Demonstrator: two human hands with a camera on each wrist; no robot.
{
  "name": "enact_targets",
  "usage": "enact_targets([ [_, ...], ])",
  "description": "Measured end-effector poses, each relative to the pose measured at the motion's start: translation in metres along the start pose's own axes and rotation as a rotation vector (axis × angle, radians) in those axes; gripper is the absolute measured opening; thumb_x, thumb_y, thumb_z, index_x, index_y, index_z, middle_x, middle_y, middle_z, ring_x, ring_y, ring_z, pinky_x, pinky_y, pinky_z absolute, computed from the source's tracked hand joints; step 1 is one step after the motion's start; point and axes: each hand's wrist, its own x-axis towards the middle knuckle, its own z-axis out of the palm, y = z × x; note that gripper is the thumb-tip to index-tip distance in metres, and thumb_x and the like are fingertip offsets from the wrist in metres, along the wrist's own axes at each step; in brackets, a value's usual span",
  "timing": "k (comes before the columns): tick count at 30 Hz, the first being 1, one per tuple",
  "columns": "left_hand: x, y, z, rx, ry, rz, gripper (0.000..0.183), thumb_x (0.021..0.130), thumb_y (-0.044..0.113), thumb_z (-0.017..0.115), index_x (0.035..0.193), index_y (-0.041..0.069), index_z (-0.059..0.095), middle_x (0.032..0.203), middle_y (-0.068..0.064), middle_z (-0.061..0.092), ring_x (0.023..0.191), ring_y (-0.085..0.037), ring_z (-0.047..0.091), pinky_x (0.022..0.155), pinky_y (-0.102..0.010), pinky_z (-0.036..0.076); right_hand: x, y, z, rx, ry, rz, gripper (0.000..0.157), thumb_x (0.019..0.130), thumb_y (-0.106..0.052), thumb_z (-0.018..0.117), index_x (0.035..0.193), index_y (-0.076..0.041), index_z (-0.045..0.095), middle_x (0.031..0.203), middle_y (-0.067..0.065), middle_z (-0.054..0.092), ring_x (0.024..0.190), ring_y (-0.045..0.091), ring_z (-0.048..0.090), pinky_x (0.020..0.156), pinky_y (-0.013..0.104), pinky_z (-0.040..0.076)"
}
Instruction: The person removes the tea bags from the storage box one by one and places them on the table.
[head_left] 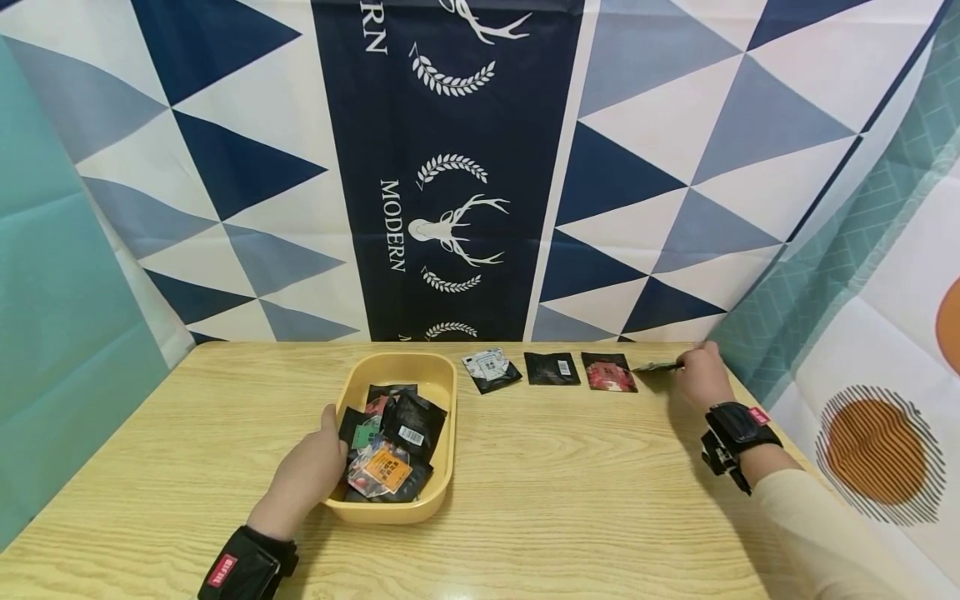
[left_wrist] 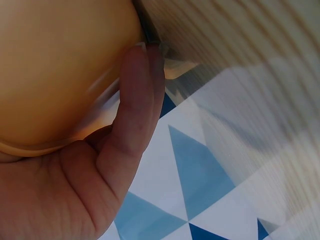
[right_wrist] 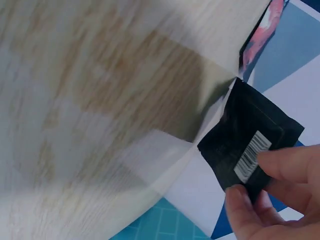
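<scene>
At the table's back right corner, my right hand (head_left: 703, 377) pinches a small black sachet (right_wrist: 250, 137) between thumb and fingers. The sachet's barcode side shows in the right wrist view; in the head view it appears nearly edge-on, tilted near the tabletop. My left hand (head_left: 309, 468) holds the left side of a yellow plastic bin (head_left: 447, 417), its fingers (left_wrist: 132, 100) along the outer wall. Several sachets lie heaped in the bin, among them one with an orange label (head_left: 386, 468), one with a green label (head_left: 366, 434) and a black one with a barcode (head_left: 415, 425).
Three sachets lie in a row along the table's back edge: a white-and-black one (head_left: 491, 369), a plain black one with a barcode (head_left: 552, 368) and a red-printed one (head_left: 609, 372). Behind the wooden table (head_left: 570, 492) hangs a patterned cloth (head_left: 450, 167).
</scene>
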Motion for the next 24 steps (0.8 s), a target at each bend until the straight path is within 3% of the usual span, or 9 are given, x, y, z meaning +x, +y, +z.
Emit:
enact_targets([
  [5, -0.001, 0.001, 0.000, -0.012, -0.015, -0.020, 0.060, 0.095, 0.011, 0.039, 0.141, -0.016, 0.012, 0.059, -0.008, 0.054, 0.047, -0.015, 0.048, 0.043, -0.027, 0.032, -0.002, 0.007, 0.006, -0.022, -0.077, 0.031, 0.021, 0.071, 0.008, 0.049, 0.051, 0.002, 0.049, 0.060, 0.017, 0.046, 0.075, 0.037, 0.043, 0.068, 0.045, 0.036],
  [10, -0.001, 0.001, 0.000, -0.009, -0.015, -0.017, 0.060, 0.095, 0.010, 0.039, 0.141, -0.016, 0.012, 0.060, -0.008, 0.054, 0.048, -0.016, 0.048, 0.043, -0.027, 0.032, -0.006, 0.010, 0.011, -0.043, -0.170, 0.074, 0.014, 0.069, 0.009, 0.052, 0.056, 0.003, 0.051, 0.071, 0.023, 0.045, 0.069, 0.033, 0.043, 0.061, 0.042, 0.039],
  [15, -0.001, 0.001, 0.000, -0.007, -0.016, -0.015, 0.061, 0.095, 0.011, 0.040, 0.141, -0.016, 0.012, 0.061, -0.009, 0.054, 0.049, -0.016, 0.048, 0.044, -0.027, 0.033, -0.009, 0.008, 0.011, -0.035, -0.256, 0.095, 0.024, 0.073, 0.011, 0.049, 0.054, -0.003, 0.042, 0.075, 0.026, 0.044, 0.067, 0.030, 0.038, 0.059, 0.039, 0.034],
  [24, -0.001, 0.001, 0.000, -0.004, -0.008, -0.003, 0.061, 0.095, 0.011, 0.039, 0.141, -0.016, 0.011, 0.060, -0.009, 0.055, 0.048, -0.015, 0.050, 0.043, -0.028, 0.034, -0.011, 0.006, 0.011, -0.037, -0.294, 0.103, 0.029, 0.074, 0.010, 0.047, 0.053, -0.008, 0.038, 0.074, 0.024, 0.044, 0.068, 0.029, 0.035, 0.061, 0.038, 0.033],
])
